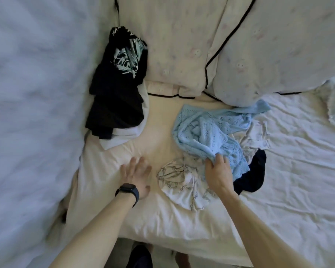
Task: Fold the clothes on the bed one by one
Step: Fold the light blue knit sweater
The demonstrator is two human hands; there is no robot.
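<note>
Blue knit top (211,130) bunched on bed, right hand (219,171) gripping its edge, left hand (137,171) flat, empty

Pale blue openwork knit (211,130), black clothes with a white-and-teal print (116,101), white garment with grey line drawings (182,182), cream sheet (162,219), black-piped pillows (172,45)

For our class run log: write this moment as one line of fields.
left hand: open over sheet | right hand: grips light blue knit | stage: knit not yet folded
</note>
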